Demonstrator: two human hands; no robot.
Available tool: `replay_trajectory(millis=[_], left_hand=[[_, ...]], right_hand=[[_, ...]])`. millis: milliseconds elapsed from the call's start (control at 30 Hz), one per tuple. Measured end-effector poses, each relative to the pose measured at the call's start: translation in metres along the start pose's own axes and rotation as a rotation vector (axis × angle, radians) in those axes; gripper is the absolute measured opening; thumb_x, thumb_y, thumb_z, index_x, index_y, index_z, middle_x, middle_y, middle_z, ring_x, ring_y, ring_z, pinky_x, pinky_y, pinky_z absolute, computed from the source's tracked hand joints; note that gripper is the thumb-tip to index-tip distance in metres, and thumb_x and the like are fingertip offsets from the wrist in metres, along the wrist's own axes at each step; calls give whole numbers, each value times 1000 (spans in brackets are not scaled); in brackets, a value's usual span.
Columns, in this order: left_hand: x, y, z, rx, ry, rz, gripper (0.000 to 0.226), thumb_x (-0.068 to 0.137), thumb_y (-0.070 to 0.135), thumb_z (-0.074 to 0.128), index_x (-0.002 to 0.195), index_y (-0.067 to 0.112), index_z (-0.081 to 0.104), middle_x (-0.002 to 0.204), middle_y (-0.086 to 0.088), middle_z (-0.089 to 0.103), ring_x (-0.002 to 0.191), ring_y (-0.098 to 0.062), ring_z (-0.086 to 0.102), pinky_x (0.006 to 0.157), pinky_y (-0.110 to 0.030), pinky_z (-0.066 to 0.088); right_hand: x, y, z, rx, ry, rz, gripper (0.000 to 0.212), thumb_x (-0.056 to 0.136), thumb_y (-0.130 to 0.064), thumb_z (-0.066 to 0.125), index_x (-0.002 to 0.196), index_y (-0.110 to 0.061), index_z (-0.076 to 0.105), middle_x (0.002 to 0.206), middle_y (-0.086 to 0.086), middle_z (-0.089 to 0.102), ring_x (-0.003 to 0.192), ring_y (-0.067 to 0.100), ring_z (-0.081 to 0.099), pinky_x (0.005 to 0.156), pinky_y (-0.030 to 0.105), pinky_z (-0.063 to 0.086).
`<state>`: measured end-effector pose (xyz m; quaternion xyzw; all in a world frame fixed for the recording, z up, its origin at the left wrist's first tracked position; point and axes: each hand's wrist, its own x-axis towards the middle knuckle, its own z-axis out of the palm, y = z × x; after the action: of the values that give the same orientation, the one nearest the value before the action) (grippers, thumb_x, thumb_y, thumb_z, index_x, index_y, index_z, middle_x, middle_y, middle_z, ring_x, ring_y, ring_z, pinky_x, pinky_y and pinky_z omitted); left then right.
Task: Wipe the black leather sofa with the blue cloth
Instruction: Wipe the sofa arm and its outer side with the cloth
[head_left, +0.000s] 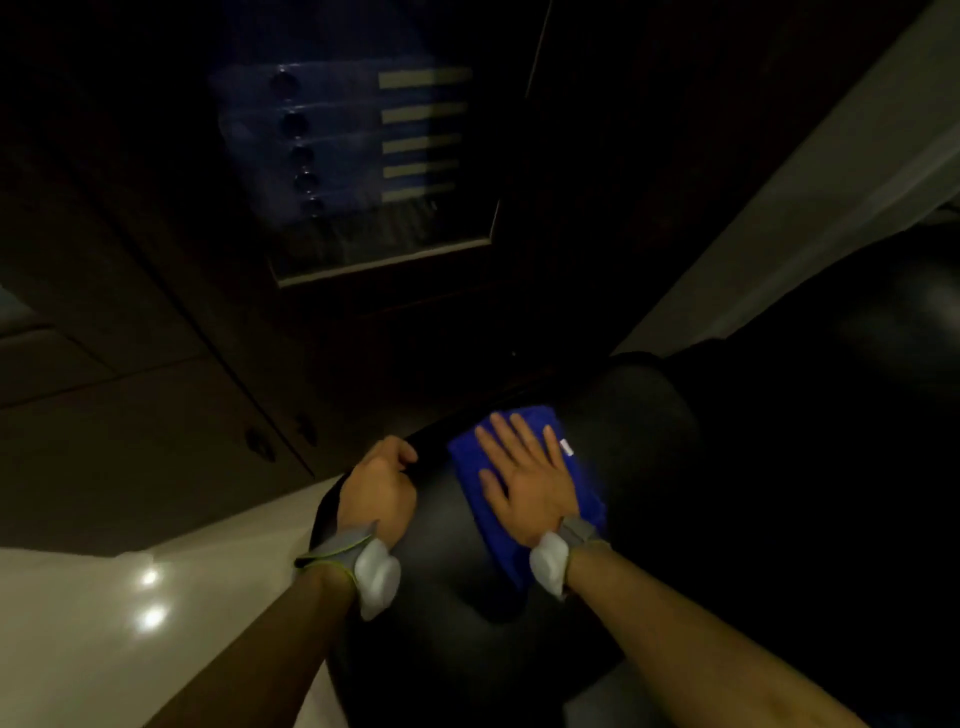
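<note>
A blue cloth (524, 483) is pressed flat on the black leather sofa (639, 415) armrest by the right hand (524, 483), fingers straight. The armrest's edge is gripped by the left hand (379, 483). In dim light, patches may be missed, or the cloth bunched.

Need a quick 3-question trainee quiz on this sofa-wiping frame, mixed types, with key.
1. True or false: the right hand lies flat, fingers spread, on the blue cloth.
2. What is the left hand doing? A) holding a spray bottle B) curled over the edge of the black sofa C) lifting the cloth
3. Fill in: the small white tag shows on the cloth's ____ edge, as seen in the picture.

Key: 1 true; 2 B; 3 right
</note>
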<state>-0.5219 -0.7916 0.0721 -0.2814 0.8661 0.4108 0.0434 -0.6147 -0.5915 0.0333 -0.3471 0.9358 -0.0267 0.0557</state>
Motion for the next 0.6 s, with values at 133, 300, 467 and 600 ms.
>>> replay_trajectory(millis=[133,300,467,600], left_hand=[[4,-7,-2,-8,26,63,32,87,-4,44,102,19,60,108,-8,65,98,-32,60,83,-41,49],[-13,-18,12,-51,186,170,31,85,-7,45,95,16,63,102,-9,67,96,-31,62,85,-44,50],[-45,-21,54,73,267,248,51,87,-4,47,134,14,50,152,-13,38,141,-30,35,116,-37,30],[-97,-16,101,328,386,100,62,101,32,42,155,16,17,166,-3,-1,152,-21,-4,123,-40,1]], right_hand=[[46,-1,0,39,4,278,58,100,-49,21,154,-29,22,162,-5,17,150,20,7,118,48,-7],[46,-32,8,6,13,-97,55,99,-53,23,152,-38,23,160,-13,23,149,20,12,118,55,-3],[22,23,10,-53,43,-413,58,93,-67,13,149,-53,5,160,-23,8,150,20,5,114,62,-3],[10,82,2,-18,35,-45,63,94,-69,19,152,-46,12,162,-16,5,151,27,-2,113,67,-8]])
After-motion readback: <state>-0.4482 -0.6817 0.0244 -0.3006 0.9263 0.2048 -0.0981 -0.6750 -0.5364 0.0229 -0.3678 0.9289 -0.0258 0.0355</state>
